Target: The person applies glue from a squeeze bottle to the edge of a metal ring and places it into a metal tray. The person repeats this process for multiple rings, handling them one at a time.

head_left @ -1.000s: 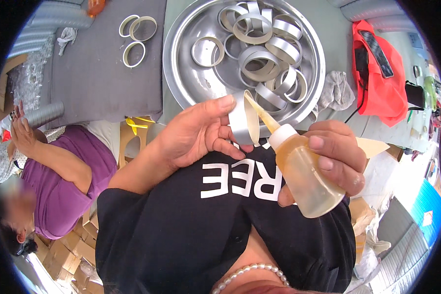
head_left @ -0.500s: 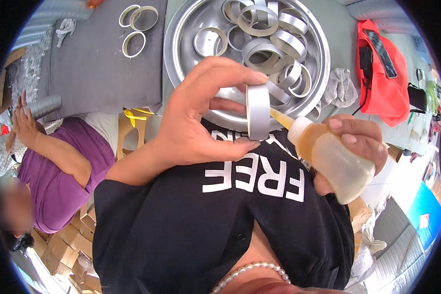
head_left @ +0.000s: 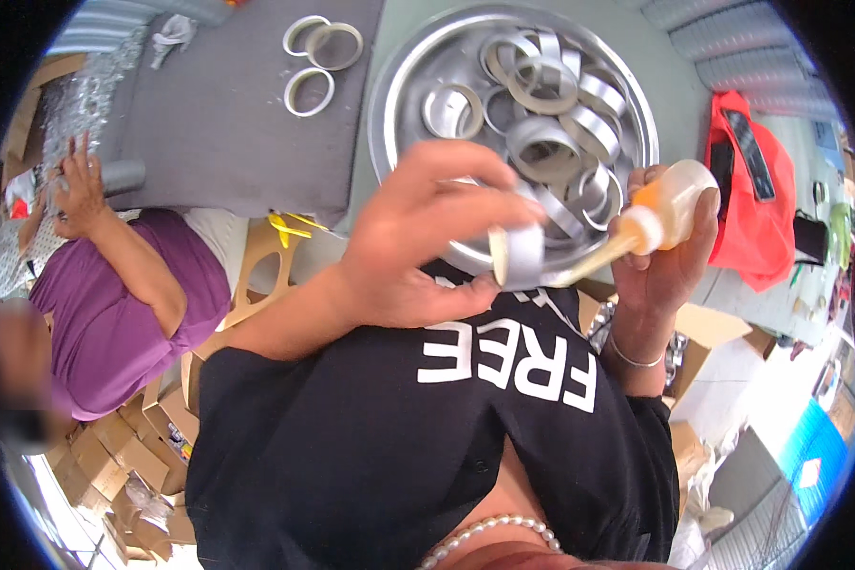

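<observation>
Between the thumb and fingers of my left hand (head_left: 427, 242) is a silver ring (head_left: 522, 256), held on edge in front of my chest. My right hand (head_left: 670, 237) grips a squeeze bottle (head_left: 676, 204) of amber liquid, tipped with its base up and its long nozzle pointing down-left. The nozzle's tip is at the ring's right edge; whether they touch I cannot tell. Just beyond my hands, a round metal tray (head_left: 382, 123) bears several more silver rings (head_left: 544, 147). Motion blurs the left fingers and the nozzle.
Three rings (head_left: 310, 92) lie on a grey cloth (head_left: 247, 123) left of the tray. A red bag (head_left: 755, 209) with a dark phone-like object lies at the right. Another person in purple (head_left: 142, 304) is at the left. Cardboard boxes (head_left: 114, 465) stand below.
My right hand has swung the bottle up, from base-down to base-up. The ring has turned and lowered slightly in my left hand. The whole view has shifted, moving the tray rightward.
</observation>
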A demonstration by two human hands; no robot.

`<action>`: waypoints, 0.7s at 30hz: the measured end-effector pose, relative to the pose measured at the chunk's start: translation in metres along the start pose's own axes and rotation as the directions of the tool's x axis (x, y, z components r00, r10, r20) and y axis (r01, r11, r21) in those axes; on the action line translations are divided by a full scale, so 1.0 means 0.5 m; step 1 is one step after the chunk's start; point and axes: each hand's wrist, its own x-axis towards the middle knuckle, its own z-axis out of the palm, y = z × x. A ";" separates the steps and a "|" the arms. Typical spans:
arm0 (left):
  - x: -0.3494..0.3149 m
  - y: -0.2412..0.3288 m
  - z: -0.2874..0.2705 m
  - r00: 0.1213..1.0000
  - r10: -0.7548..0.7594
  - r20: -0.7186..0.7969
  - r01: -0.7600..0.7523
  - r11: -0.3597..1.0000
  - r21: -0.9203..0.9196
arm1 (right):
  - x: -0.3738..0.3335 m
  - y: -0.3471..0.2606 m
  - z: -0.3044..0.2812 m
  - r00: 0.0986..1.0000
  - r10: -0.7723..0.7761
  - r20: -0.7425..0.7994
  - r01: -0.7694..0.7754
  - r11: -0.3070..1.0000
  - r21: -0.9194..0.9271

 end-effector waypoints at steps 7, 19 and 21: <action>-0.128 -0.123 -0.151 0.700 -0.607 -0.376 0.707 0.516 0.483 | 0.017 -0.023 -0.033 0.975 -0.218 -0.032 0.220 0.970 0.104; 0.059 -0.173 0.005 0.955 -0.271 0.119 0.065 0.585 0.808 | 0.005 -0.023 -0.020 0.967 -0.247 -0.061 0.251 0.965 0.070; 0.070 -0.175 0.004 0.891 -0.420 0.175 0.117 0.584 0.803 | -0.005 -0.027 -0.024 0.959 -0.276 -0.070 0.279 0.960 0.035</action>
